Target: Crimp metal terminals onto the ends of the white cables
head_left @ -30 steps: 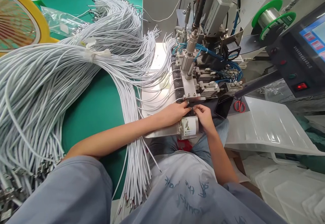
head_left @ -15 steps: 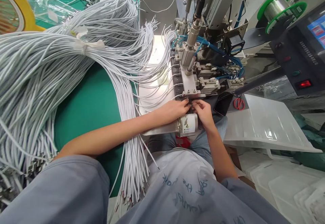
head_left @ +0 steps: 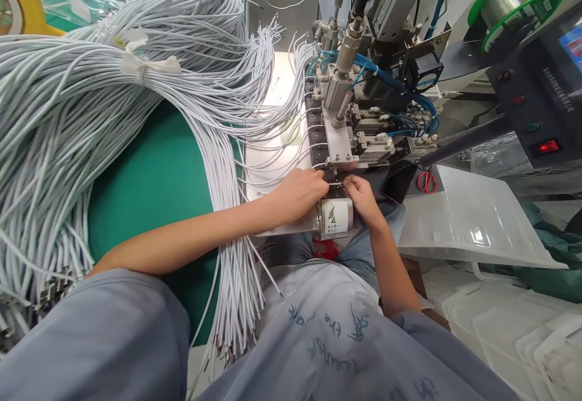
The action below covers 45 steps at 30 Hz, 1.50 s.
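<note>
At the front of the soldering machine, both hands are close together. Curled over the clamp row's near end, my left hand is closed on a white cable, a short piece of which shows beyond the fingers. My right hand pinches the cable's other visible end, where a small metal connector seems to sit, mostly hidden by the fingertips. Several white cables run from the left into the black clamp block. A metal box with a white label stands just below the hands.
Large bundles of white cables cover the green mat at left. A solder wire spool and a control box are at right. A black phone, red scissors and a translucent plastic tray lie right of the hands.
My left hand has shifted left, away from the right hand, and a short cable piece now shows between them. The right hand stays near the same spot. The view has shifted slightly.
</note>
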Each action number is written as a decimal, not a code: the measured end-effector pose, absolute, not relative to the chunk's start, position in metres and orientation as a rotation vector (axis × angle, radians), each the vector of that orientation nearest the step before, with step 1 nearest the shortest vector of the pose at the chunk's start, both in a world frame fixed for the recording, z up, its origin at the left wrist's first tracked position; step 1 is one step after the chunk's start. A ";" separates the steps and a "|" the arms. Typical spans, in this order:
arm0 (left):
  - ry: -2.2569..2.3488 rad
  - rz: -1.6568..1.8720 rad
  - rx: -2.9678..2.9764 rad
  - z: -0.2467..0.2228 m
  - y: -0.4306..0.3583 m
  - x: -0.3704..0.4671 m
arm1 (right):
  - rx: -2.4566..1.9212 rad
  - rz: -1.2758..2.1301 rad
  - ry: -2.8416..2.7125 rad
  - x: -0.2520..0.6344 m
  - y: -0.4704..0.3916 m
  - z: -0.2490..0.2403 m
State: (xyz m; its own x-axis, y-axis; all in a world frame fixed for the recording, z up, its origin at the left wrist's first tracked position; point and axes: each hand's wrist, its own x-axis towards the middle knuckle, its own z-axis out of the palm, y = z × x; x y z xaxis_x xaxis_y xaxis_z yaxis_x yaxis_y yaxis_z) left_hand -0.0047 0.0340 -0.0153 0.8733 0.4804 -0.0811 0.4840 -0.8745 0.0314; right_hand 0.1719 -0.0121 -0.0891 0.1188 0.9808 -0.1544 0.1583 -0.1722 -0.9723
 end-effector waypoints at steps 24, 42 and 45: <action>0.720 0.182 2.933 0.001 0.012 0.000 | -1.526 1.257 -1.775 0.072 -0.105 -0.051; 0.434 0.653 2.442 -0.009 0.023 -0.004 | -1.264 0.952 -0.859 0.143 -0.068 -0.032; 0.394 0.718 2.376 -0.003 0.023 -0.005 | -1.216 0.983 -0.900 0.140 -0.064 -0.031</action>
State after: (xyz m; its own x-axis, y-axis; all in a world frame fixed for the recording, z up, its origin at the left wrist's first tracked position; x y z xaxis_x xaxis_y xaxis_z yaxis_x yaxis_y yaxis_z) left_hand -0.0053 0.0234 -0.0033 0.8079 0.4359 0.3966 0.1001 -0.7647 0.6366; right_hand 0.1402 -0.0642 -0.0305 0.3285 0.9439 0.0332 -0.1157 0.0751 -0.9904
